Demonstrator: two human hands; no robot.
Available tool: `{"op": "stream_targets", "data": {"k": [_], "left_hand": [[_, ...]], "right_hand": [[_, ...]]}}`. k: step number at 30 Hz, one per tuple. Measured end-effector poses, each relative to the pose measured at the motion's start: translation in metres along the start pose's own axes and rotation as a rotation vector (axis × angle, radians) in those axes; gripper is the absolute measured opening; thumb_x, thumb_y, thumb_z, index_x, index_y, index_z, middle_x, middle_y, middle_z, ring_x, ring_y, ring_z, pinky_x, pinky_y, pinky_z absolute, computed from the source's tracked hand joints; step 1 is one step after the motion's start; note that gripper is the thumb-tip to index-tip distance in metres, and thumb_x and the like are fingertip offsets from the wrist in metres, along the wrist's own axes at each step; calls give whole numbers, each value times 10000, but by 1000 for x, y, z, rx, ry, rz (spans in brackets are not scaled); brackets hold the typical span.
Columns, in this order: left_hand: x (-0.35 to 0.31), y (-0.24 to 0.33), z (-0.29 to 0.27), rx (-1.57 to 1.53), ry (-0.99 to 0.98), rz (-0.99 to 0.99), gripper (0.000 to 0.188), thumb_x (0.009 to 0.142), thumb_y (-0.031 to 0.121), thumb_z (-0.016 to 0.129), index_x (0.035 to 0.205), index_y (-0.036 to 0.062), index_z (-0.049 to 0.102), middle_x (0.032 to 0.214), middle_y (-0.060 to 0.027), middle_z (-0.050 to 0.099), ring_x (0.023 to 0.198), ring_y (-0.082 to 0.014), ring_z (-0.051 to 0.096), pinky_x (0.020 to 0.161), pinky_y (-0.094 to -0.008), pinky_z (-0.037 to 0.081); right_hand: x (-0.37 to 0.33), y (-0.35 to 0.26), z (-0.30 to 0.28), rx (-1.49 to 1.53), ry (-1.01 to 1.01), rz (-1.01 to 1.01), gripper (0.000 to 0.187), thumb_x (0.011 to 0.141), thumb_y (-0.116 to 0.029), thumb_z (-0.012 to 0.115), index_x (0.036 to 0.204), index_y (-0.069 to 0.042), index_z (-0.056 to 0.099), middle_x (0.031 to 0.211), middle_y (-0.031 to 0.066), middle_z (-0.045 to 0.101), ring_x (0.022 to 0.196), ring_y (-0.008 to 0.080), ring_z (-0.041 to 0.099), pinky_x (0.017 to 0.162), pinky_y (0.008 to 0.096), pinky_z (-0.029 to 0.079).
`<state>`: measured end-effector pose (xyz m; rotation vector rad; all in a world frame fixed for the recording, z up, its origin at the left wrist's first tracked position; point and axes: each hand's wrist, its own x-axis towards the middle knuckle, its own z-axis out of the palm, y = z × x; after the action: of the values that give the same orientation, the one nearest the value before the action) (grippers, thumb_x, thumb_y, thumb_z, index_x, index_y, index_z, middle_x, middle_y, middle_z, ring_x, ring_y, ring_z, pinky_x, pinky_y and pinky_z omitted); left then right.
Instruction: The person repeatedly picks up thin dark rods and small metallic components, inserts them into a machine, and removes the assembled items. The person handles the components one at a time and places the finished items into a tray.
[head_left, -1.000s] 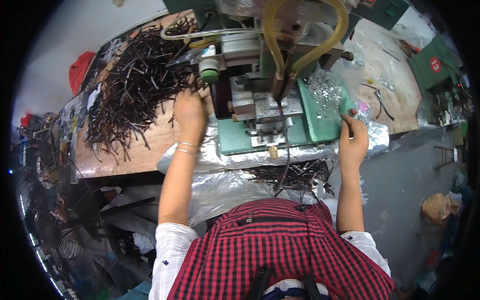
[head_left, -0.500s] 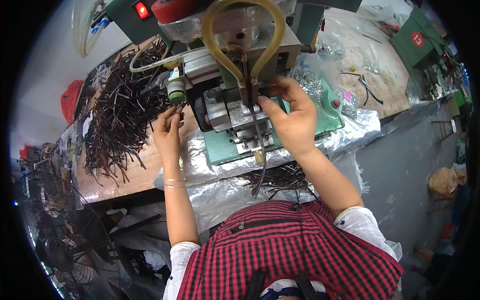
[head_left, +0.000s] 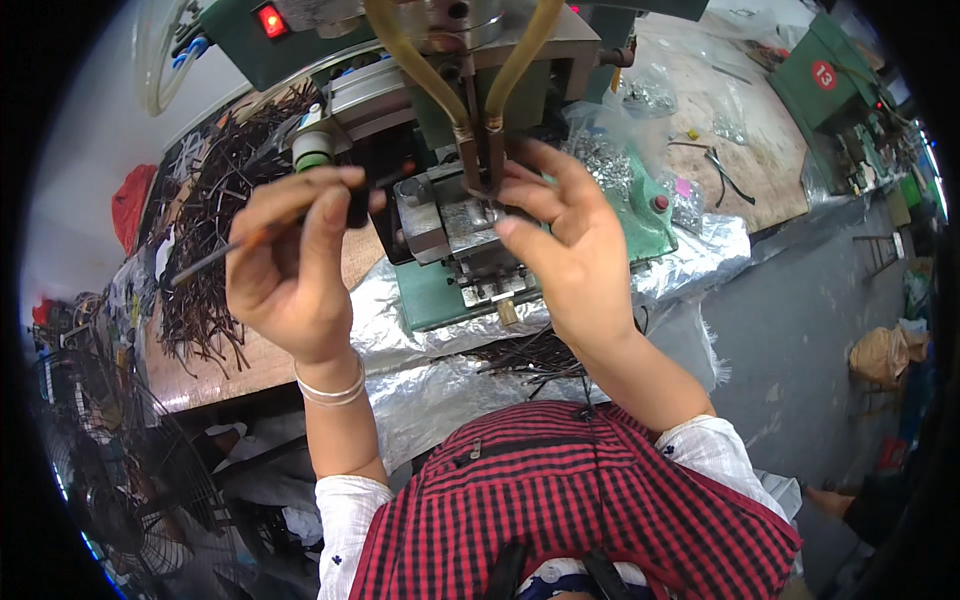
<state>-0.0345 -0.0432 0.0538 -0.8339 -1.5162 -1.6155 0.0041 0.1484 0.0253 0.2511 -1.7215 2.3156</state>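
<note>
My left hand (head_left: 290,265) is raised left of the machine, closed on a slim dark eyeglass temple (head_left: 208,262) with an orange tint. Motion blurs the temple; its thin end points left. My right hand (head_left: 575,240) reaches in at the machine's metal clamping block (head_left: 425,220), thumb and fingers apart, with no object visible between them. Right by those fingertips, two copper-coloured electrodes (head_left: 468,160) come down from yellowish hoses (head_left: 415,75). No temple shows in the clamping block, though the fingers hide part of it.
A large heap of dark temples (head_left: 205,310) covers the left of the table. More temples (head_left: 530,355) lie on silvery sheeting (head_left: 420,385) near my apron. Plastic bags of small metal parts (head_left: 600,160) stand at right, beside loose temples (head_left: 728,175). A fan (head_left: 130,480) stands lower left.
The temple that hung out of the clamping block is gone from there. My left hand has come up and nearer, now with a temple. My right thumb and fingers have parted slightly.
</note>
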Motion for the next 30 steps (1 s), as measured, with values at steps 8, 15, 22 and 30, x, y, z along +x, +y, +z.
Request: {"op": "stream_targets", "data": {"k": [8, 15, 22, 30], "left_hand": [[-87, -1, -14, 425, -361, 99, 210, 967, -97, 629, 1172, -80, 672, 1178, -207, 699, 1008, -330, 701, 911, -362, 602], [-95, 31, 24, 481, -280, 131, 152, 1001, -41, 627, 1145, -64, 669, 1136, -190, 693, 965, -296, 690, 850, -338, 596], [-103, 38, 29, 356, -173, -9, 111, 996, 7, 670, 1080, -65, 681, 1064, -190, 706, 896, -276, 690, 790, -336, 592], [-103, 51, 31, 337, -64, -124, 130, 990, 61, 719, 1005, -65, 695, 982, -191, 721, 816, -253, 690, 720, -333, 587]], "right_hand": [[47, 37, -71, -665, 270, -232, 592, 840, -53, 675, 1414, -7, 539, 1425, 219, 567, 1352, 418, 502, 1149, 474, 413], [121, 81, -161, -1126, 162, -116, 595, 731, -44, 686, 1317, 2, 595, 1346, 276, 590, 1308, 428, 538, 1099, 476, 455], [117, 92, -170, -1116, 242, -36, 254, 749, -88, 691, 998, -44, 713, 1025, 206, 722, 1058, 418, 663, 895, 516, 534], [88, 88, -162, -1141, 278, -235, 156, 712, -90, 718, 860, -60, 683, 934, 184, 713, 935, 419, 672, 794, 537, 514]]}}
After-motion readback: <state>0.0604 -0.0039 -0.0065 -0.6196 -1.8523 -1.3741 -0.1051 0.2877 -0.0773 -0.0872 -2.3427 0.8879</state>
